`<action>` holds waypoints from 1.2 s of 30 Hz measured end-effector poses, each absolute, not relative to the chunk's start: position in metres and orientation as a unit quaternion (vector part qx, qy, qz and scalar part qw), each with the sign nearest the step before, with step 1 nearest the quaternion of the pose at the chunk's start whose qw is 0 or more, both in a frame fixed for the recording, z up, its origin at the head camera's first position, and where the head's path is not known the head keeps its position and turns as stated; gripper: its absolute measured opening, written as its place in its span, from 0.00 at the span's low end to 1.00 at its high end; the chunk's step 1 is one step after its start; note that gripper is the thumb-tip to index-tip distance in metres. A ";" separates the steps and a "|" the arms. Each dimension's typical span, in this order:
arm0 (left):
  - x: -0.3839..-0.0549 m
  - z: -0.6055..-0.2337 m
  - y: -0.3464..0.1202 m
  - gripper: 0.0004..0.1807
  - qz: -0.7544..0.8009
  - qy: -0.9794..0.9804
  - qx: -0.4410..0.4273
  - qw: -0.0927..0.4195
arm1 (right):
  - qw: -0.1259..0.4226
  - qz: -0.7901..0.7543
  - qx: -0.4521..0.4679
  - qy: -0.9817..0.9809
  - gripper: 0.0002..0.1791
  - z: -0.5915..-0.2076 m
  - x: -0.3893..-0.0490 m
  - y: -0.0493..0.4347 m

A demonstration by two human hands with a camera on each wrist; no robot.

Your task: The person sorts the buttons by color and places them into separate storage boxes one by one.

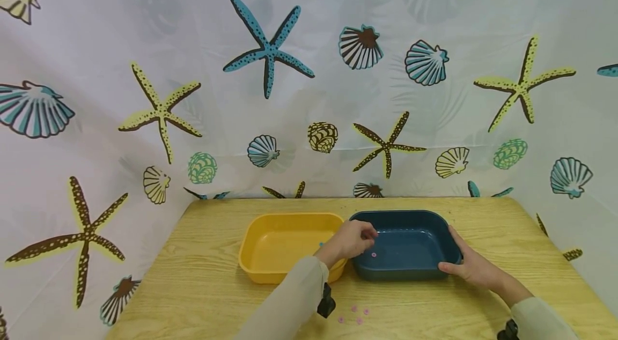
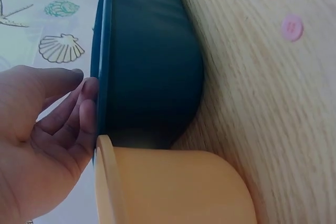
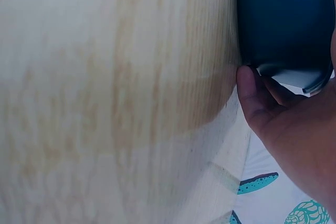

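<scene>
In the head view a dark blue basin (image 1: 403, 274) stands on the wooden table, with one small pink button (image 1: 374, 255) visible inside it. My left hand (image 1: 351, 239) is over the basin's left end, its fingers loosely bent. The left wrist view shows that hand (image 2: 50, 124) beside the basin's rim, and no object can be made out between thumb and fingers. My right hand (image 1: 475, 267) grips the basin's right end, thumb at the front corner and fingers round the side. A yellow basin (image 1: 270, 277) sits just left of the blue one, partly behind my left forearm.
Several pink buttons (image 1: 359, 321) lie on the table (image 1: 193, 275) in front of the basins. A small blue piece (image 1: 321, 244) shows in the yellow basin near my left wrist. A white curtain (image 1: 309, 109) printed with shells and starfish surrounds the table's back and sides.
</scene>
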State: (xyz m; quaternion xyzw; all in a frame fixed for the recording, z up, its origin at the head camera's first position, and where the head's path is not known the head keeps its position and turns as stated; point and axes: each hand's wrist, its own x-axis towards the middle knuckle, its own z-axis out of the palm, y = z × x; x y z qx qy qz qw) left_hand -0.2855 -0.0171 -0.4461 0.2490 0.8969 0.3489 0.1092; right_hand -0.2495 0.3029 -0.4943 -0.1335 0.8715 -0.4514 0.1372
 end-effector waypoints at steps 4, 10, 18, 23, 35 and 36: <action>-0.279 -0.446 -0.020 0.08 0.357 0.891 0.258 0.112 | 0.140 -0.455 -0.134 0.869 0.56 -0.493 -0.249 0.303; -0.264 -0.440 -0.027 0.04 0.385 0.876 0.267 0.112 | 0.141 -0.456 -0.134 0.868 0.56 -0.492 -0.249 0.303; -0.239 -0.433 -0.041 0.02 0.396 0.857 0.293 0.151 | 0.139 -0.447 -0.131 0.874 0.55 -0.492 -0.248 0.304; -0.229 -0.437 -0.050 0.04 0.372 0.848 0.339 0.168 | 0.142 -0.451 -0.131 0.871 0.55 -0.491 -0.247 0.304; -0.218 -0.456 -0.070 0.02 0.307 0.845 0.394 0.191 | 0.145 -0.458 -0.130 0.867 0.55 -0.492 -0.248 0.304; -0.216 -0.458 -0.072 0.02 0.303 0.845 0.395 0.195 | 0.142 -0.456 -0.131 0.868 0.55 -0.492 -0.248 0.304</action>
